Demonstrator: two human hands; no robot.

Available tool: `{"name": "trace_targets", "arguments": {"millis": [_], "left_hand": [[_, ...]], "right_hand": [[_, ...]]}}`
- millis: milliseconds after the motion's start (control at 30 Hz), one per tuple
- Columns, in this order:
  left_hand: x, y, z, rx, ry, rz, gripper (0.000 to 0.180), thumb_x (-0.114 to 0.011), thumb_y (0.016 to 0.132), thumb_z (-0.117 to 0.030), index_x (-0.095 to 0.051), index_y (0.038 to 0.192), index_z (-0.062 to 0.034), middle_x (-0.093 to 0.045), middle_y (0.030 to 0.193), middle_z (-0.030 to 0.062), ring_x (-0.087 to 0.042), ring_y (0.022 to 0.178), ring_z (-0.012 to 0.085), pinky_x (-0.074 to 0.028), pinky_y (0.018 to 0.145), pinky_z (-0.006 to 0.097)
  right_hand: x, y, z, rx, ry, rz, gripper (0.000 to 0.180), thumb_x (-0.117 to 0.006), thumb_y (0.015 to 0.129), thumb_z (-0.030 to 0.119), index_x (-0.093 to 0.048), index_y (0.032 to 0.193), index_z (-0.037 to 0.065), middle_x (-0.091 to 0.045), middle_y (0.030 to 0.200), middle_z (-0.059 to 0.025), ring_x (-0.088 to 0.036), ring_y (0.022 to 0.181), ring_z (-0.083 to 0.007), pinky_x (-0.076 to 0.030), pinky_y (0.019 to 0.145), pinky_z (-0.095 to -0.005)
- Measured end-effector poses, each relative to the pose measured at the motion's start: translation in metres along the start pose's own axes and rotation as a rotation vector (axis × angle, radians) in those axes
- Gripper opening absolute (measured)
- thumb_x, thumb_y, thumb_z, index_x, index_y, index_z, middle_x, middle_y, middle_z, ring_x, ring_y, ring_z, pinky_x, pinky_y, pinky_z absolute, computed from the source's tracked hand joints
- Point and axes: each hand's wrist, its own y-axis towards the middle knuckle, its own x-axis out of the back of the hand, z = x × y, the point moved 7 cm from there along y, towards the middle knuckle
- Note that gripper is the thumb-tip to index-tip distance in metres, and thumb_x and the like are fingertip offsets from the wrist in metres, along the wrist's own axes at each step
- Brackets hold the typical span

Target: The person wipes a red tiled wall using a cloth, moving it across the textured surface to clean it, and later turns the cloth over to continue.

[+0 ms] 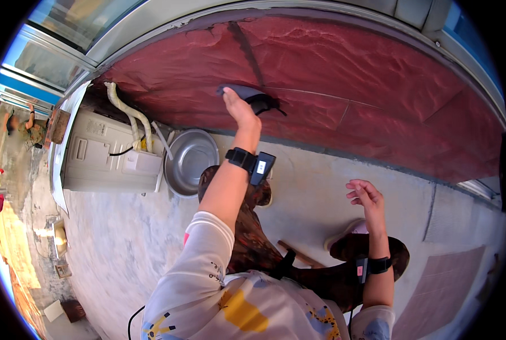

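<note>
My left hand (243, 112) is stretched out to the red stone-tile wall (321, 62). It grips a dark grey cloth (238, 89) against the wall; most of the fingers are hidden behind the hand and the cloth, and a dark patch shows beside them. Over the floor to the right, my right hand (367, 195) hangs with its fingers loosely bent and apart, holding nothing. Both wrists wear black straps with small boxes. On the floor left of my knee stands a round metal basin (191, 161).
A white air-conditioner unit (108, 150) with wrapped pipes (129, 110) stands by the wall at left. A wooden stool edge (301, 255) shows between my legs. A grey mat (440, 289) lies at lower right. Another person (34, 130) is far left.
</note>
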Motion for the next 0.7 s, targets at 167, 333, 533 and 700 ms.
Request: {"name": "trace_targets", "arguments": {"millis": [167,333,533,700], "left_hand": [[0.035,0.065,-0.036,-0.118,0.162,-0.243,0.058,-0.035,0.097,-0.044,-0.038,0.133,0.0004,-0.043,0.132,0.0209,-0.051,0.108,0.0355,-0.042,0.090,0.044],[0.040,0.050,-0.022,-0.056,0.432,-0.403,0.058,-0.035,0.096,-0.044,-0.038,0.131,0.0014,-0.037,0.137,0.0249,-0.046,0.115,0.0396,-0.040,0.095,0.047],[0.074,0.069,0.071,0.160,0.138,-0.256,0.061,-0.034,0.096,-0.047,-0.025,0.140,-0.0047,-0.026,0.147,0.0155,-0.038,0.127,0.0359,-0.037,0.100,0.048],[0.053,0.011,0.158,0.612,-0.034,-0.085,0.063,-0.038,0.096,-0.048,-0.016,0.145,-0.0167,-0.018,0.152,0.0099,-0.030,0.133,0.0380,-0.034,0.099,0.061]], "right_hand": [[-0.009,-0.005,0.016,0.026,0.021,0.067,0.025,-0.054,0.094,0.022,-0.062,0.107,0.002,-0.067,0.100,-0.0062,-0.061,0.081,-0.0115,-0.047,0.070,-0.0240],[-0.003,-0.004,0.016,0.046,0.036,0.064,0.024,-0.053,0.094,0.020,-0.063,0.107,0.002,-0.067,0.100,-0.0064,-0.061,0.081,-0.0115,-0.048,0.070,-0.0244],[-0.004,-0.006,0.022,0.058,0.065,0.042,0.023,-0.051,0.095,0.019,-0.063,0.107,0.002,-0.067,0.100,-0.0064,-0.061,0.080,-0.0113,-0.048,0.070,-0.0245],[-0.009,-0.001,0.016,0.031,0.057,0.072,0.024,-0.052,0.095,0.020,-0.063,0.108,0.002,-0.067,0.100,-0.0062,-0.061,0.081,-0.0113,-0.048,0.071,-0.0252]]}}
